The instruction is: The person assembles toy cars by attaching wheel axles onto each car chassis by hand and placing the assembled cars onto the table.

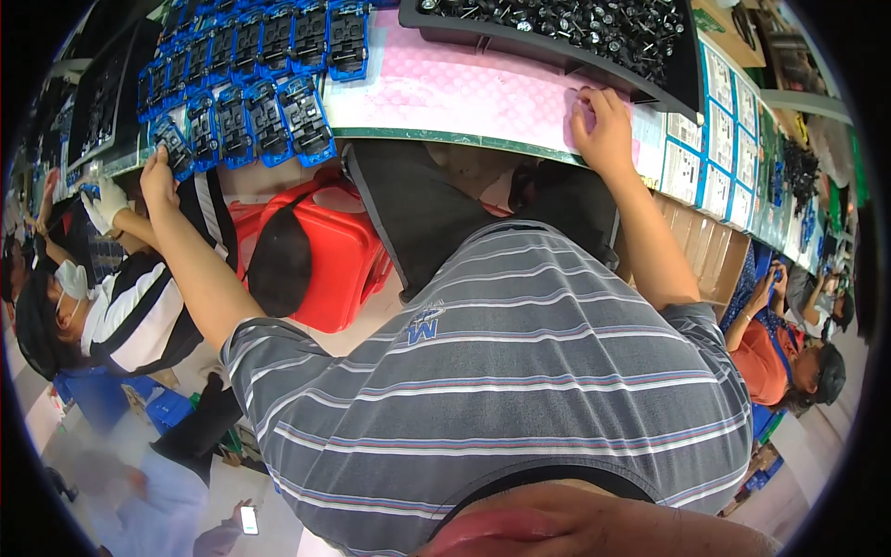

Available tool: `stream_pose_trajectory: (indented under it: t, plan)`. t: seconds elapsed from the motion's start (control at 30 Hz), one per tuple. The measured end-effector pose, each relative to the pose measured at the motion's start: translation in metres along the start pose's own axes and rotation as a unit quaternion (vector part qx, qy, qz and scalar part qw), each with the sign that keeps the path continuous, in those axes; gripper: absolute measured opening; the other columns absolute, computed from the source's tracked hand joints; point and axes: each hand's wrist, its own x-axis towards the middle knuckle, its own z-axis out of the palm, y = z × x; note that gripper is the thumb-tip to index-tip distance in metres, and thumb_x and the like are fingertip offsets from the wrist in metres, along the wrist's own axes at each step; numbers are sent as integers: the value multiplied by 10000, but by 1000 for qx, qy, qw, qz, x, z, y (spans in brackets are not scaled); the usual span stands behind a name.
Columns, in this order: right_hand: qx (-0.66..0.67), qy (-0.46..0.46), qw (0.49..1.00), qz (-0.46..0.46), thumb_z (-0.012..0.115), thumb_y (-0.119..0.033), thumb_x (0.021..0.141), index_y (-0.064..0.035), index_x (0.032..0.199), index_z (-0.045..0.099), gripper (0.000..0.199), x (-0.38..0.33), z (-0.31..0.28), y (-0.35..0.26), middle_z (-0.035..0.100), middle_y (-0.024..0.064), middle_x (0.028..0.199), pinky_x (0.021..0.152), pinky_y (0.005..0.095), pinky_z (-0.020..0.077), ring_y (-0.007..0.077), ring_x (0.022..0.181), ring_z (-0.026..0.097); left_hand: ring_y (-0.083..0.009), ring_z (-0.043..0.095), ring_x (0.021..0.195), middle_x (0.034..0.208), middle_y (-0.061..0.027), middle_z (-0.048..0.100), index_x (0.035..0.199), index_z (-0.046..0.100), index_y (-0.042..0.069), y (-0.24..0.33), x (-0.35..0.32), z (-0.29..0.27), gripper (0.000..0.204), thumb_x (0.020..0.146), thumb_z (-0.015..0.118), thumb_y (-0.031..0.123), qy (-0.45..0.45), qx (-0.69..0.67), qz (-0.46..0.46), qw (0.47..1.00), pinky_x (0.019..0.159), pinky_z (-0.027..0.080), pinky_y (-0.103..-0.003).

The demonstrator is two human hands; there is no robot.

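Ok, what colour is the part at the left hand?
The part at the left hand is black with a blue rim, seen in the head view.

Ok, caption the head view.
Left hand touching a blue-and-black toy car, right hand on pink bubble wrap near a black tray.

A charcoal-grey, short-sleeved knit shirt (510, 408) covers the torso, crossed by narrow bands of white edged with thin blue and reddish lines. A blue-and-white lettered emblem (422, 331) marks the chest. The neckline (594, 472) is a rounded black band. The left sleeve (278, 371) and right sleeve (710, 339) carry the same striping, leaving both forearms bare. Below hang loose black bottoms (399, 209).
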Motion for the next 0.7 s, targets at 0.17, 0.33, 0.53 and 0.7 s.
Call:
stream_pose_trajectory:
  t: [0.17,0.33,0.53,0.7]
  plan:
    - [11,-11,1000,-4,664,-125,799,-51,984,638,201,4,0,-2,616,139,915,802,452,460,365,873,600,-192,625,1014,1197,-120,685,1280,645,3,-18,16,6,449,963,654,321,42,-36,61,997,878,484,-325]
    - [-1,-21,1000,20,661,-142,798,-49,986,637,211,-2,-3,8,619,140,922,814,457,465,361,887,606,-238,600,1172,1279,-154,651,1306,617,-13,-4,16,30,486,977,613,344,48,34,108,992,1014,433,-336]
    - [41,17,999,-1,680,-146,749,-33,1037,656,310,-19,-2,30,646,165,1006,888,472,485,369,997,607,-428,679,923,1032,-260,698,1125,693,15,19,-12,18,430,977,498,369,189,364,306,859,808,534,-497]
    - [14,12,1000,-17,689,-169,757,-98,1026,653,281,-59,-23,44,593,105,1014,815,435,464,318,935,579,-376,652,1069,1148,-269,666,1188,638,-73,61,-145,75,434,991,584,310,205,273,472,813,929,524,-423]
